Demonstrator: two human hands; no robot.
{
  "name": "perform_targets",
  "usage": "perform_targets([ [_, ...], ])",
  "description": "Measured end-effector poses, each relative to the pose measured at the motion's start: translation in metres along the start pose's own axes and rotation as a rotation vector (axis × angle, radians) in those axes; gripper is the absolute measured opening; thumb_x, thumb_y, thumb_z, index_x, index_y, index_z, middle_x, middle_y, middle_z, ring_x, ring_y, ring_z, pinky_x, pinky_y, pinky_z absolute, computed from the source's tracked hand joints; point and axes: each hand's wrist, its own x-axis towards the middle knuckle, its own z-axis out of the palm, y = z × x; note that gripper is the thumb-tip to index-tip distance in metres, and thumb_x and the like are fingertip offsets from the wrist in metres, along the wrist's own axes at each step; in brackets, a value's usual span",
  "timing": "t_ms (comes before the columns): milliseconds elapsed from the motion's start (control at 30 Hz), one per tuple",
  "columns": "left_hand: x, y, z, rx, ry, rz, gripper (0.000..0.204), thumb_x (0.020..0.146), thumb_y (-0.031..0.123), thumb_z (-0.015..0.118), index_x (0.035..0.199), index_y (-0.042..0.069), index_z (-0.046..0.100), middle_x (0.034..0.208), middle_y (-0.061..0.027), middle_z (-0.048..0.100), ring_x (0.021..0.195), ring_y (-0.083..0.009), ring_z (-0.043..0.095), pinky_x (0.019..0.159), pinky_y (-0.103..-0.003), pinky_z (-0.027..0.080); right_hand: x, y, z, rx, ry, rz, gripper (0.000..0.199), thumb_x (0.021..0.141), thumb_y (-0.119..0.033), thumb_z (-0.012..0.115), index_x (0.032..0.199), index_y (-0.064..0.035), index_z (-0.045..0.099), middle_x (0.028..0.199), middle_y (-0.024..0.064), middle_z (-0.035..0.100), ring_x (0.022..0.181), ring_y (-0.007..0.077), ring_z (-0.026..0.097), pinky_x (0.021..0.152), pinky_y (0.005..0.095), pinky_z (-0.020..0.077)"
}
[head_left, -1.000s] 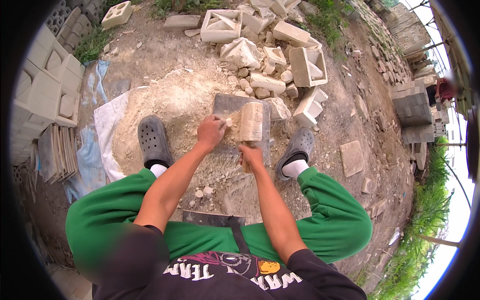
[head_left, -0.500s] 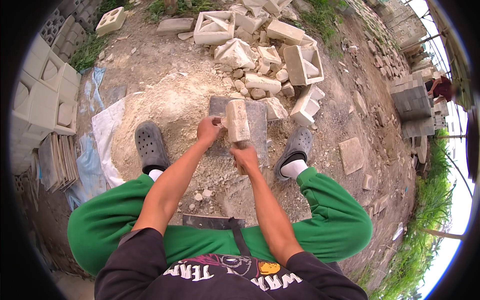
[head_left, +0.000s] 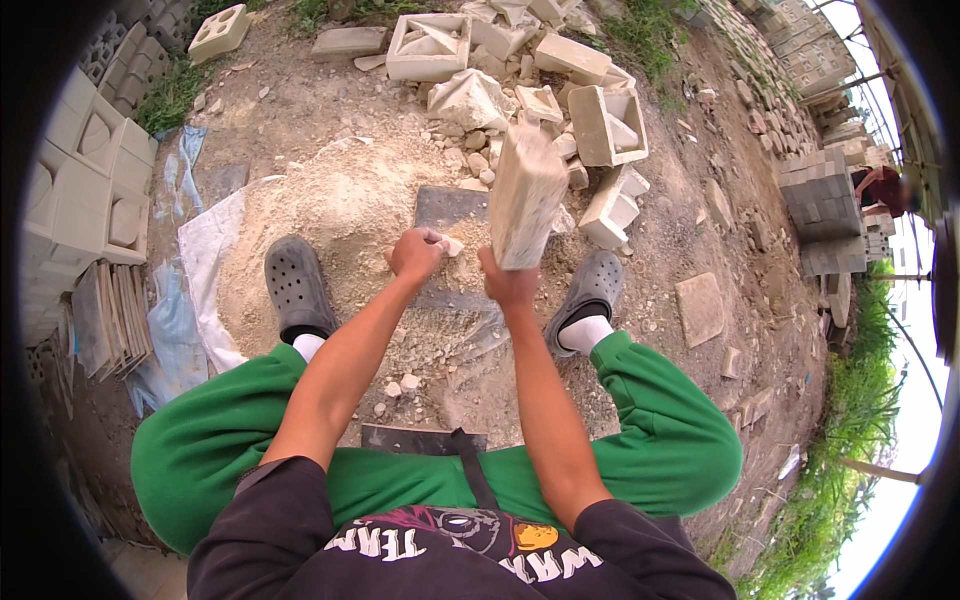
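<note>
Likely crushing step: mallet [head_left: 527,195] raised.
Right hand [head_left: 512,284] wrapped round it, left fingers [head_left: 435,237] pinching pale chip [head_left: 454,246]; striking needs left clear.

Dirt ground [head_left: 668,240], dark slab [head_left: 446,205], pale rubble [head_left: 345,190], broken blocks [head_left: 468,100]

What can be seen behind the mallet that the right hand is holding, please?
Part of the dark slab shows left of the mallet, and pale blocks show beyond it and to its right. Whatever lies directly behind the mallet is covered, so I cannot tell.
</note>
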Motion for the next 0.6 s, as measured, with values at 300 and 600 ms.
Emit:
perform_targets([
  [300,0.001,-0.008,0.006,-0.074,0.046,-0.076,0.022,0.079,0.035,0.079,0.095,0.02,0.08,0.09,-0.0005,0.077,0.087,-0.0172,0.07,0.094,-0.04,0.038,-0.067,0.044,0.008,0.296,-0.259,0.995,0.025,0.077,-0.014,0.075,0.092,0.0019,0.063,0.071,0.0082,0.064,0.05,0.0162,0.061,0.042,0.0311,0.0491],
  [600,0.007,-0.01,0.008,-0.073,-0.032,-0.085,0.016,0.081,0.035,0.075,0.093,0.025,0.08,0.093,0.0,0.076,0.094,-0.0202,0.069,0.097,-0.043,0.036,-0.035,0.013,0.007,0.058,-0.275,0.643,0.022,0.077,-0.017,0.074,0.083,0.0021,0.066,0.061,0.0068,0.063,0.05,0.0162,0.062,0.045,0.0318,0.0479],
])
